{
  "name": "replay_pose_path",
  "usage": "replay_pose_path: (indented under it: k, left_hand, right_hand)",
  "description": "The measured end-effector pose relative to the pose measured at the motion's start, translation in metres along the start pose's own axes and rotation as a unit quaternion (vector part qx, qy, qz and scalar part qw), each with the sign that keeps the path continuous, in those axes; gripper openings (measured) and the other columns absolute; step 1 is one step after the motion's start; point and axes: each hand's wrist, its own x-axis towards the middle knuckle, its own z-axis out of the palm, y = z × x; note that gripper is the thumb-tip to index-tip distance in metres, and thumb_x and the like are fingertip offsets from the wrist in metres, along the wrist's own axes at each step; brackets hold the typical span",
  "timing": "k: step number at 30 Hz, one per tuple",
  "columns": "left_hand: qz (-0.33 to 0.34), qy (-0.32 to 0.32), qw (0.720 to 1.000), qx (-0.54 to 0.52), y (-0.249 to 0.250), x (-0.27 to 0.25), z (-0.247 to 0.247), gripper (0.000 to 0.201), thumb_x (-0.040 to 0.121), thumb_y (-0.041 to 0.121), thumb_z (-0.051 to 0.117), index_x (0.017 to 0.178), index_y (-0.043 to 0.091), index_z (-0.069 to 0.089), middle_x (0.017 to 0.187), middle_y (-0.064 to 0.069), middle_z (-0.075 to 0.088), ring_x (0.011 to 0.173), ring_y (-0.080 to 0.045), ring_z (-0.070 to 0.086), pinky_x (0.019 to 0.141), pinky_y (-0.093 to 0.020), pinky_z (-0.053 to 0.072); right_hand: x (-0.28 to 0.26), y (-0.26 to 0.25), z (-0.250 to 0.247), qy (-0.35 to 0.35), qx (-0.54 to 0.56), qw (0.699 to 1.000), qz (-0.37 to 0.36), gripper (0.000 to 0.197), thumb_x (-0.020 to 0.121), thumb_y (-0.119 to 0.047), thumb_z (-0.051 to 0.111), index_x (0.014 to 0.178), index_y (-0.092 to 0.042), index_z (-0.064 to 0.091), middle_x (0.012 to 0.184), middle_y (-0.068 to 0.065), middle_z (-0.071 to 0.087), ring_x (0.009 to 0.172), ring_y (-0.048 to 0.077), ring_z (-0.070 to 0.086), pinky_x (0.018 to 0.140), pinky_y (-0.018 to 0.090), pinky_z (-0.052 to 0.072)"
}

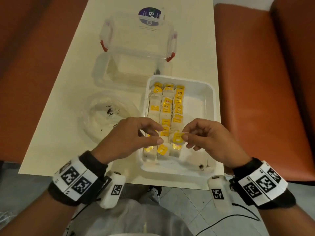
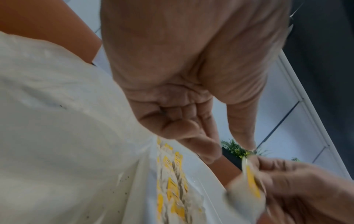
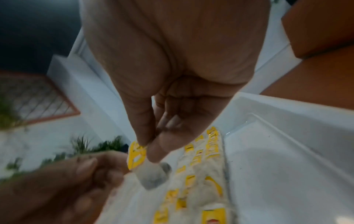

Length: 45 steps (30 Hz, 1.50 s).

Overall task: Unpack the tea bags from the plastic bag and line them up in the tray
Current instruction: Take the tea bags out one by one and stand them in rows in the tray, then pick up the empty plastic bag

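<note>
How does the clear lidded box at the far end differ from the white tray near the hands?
The clear box is see-through with red clips; the white tray is opaque and has none. The clear box is closed by a labelled lid and looks empty; the white tray is open, holding rows of tea bags. Both stand on the table.

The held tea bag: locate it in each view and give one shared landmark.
Head: held tea bag at lower centre, pinched by the right hand.
Left wrist: lower right.
Right wrist: lower centre-left.
Shared landmark: white tray, holding rows of tea bags.
</note>
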Motion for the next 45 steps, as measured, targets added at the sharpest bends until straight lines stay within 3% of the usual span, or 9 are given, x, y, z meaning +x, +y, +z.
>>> replay_pose_path:
  k: [3,7,10,15,26,33,37,41,45]
  left_hand:
    - [0.000,0.038,0.999,-0.010,-0.006,-0.005,-0.013,0.025,0.076,0.045,0.077,0.099,0.035,0.074,0.087,0.012,0.074,0.065,-0.012,0.067,0.072,-0.032,0.058]
    - [-0.001,0.082,0.996,-0.037,-0.011,-0.013,-0.027,0.025,0.074,0.046,0.073,0.094,0.032,0.075,0.083,0.010,0.071,0.062,-0.010,0.064,0.060,-0.018,0.051]
    - [-0.013,0.096,0.994,-0.044,-0.015,-0.018,-0.032,0.012,0.082,0.034,0.074,0.093,0.031,0.074,0.081,0.008,0.070,0.061,-0.010,0.063,0.053,-0.011,0.043]
    - [-0.019,0.107,0.993,-0.050,-0.018,-0.024,-0.038,0.015,0.078,0.042,0.072,0.092,0.035,0.074,0.087,0.004,0.071,0.063,-0.012,0.064,0.054,-0.014,0.046]
    - [-0.025,0.110,0.992,-0.047,-0.020,-0.027,-0.039,0.022,0.073,0.049,0.069,0.092,0.039,0.072,0.088,0.006,0.071,0.064,-0.012,0.065,0.057,-0.018,0.047]
    - [-0.022,0.140,0.989,-0.045,-0.021,-0.032,-0.049,0.014,0.081,0.038,0.072,0.093,0.033,0.074,0.085,0.007,0.071,0.063,-0.012,0.064,0.055,-0.012,0.046]
    - [-0.036,0.223,0.974,-0.034,-0.028,-0.042,-0.070,0.016,0.082,0.041,0.070,0.095,0.032,0.072,0.081,0.010,0.069,0.065,-0.012,0.064,0.056,-0.018,0.046]
    - [-0.128,0.358,0.922,0.070,-0.059,-0.049,-0.093,0.031,0.084,0.051,0.070,0.108,0.035,0.059,0.096,0.006,0.063,0.083,-0.018,0.060,0.071,-0.037,0.049]
    - [-0.253,0.316,0.906,0.121,-0.081,-0.042,-0.097,0.067,0.079,0.062,0.068,0.133,0.030,0.042,0.120,-0.006,0.055,0.102,-0.022,0.057,0.089,-0.046,0.051]
  right_hand:
    - [0.000,0.012,0.004,-0.063,-0.147,0.986,0.048,0.007,0.088,-0.015,0.074,0.087,-0.021,0.070,0.075,0.002,0.075,0.073,0.022,0.073,0.067,0.036,0.059]
    - [0.008,0.021,0.018,-0.133,-0.244,0.955,0.106,0.005,0.088,-0.021,0.071,0.090,-0.025,0.068,0.076,0.000,0.076,0.063,0.015,0.067,0.050,0.016,0.047]
    - [0.018,0.024,0.021,-0.112,-0.287,0.943,0.123,0.007,0.088,-0.020,0.068,0.088,-0.026,0.065,0.074,-0.002,0.075,0.059,0.012,0.066,0.047,0.018,0.048]
    - [0.029,0.030,0.020,-0.074,-0.270,0.950,0.139,0.007,0.088,-0.015,0.066,0.087,-0.021,0.065,0.071,-0.001,0.076,0.070,0.020,0.074,0.076,0.039,0.062]
    - [0.039,0.031,0.018,-0.067,-0.146,0.966,0.202,0.013,0.088,-0.006,0.069,0.098,-0.007,0.062,0.082,0.015,0.076,0.080,0.025,0.076,0.072,0.034,0.064]
    - [0.036,0.029,0.017,-0.061,-0.177,0.966,0.177,0.016,0.084,-0.007,0.070,0.095,-0.005,0.059,0.081,0.012,0.075,0.081,0.029,0.075,0.076,0.042,0.063]
    - [0.027,0.014,0.009,-0.022,-0.245,0.961,0.125,0.023,0.086,-0.028,0.076,0.088,-0.013,0.059,0.076,0.000,0.074,0.064,0.008,0.071,0.072,0.038,0.062]
    - [0.032,-0.031,0.021,0.022,-0.230,0.973,0.014,0.019,0.086,-0.039,0.074,0.084,-0.028,0.059,0.085,-0.013,0.069,0.060,0.004,0.068,0.067,0.035,0.055]
    - [0.083,-0.068,0.061,0.009,-0.249,0.966,-0.077,0.022,0.086,-0.044,0.072,0.098,-0.033,0.058,0.103,-0.014,0.065,0.079,0.012,0.068,0.076,0.036,0.053]
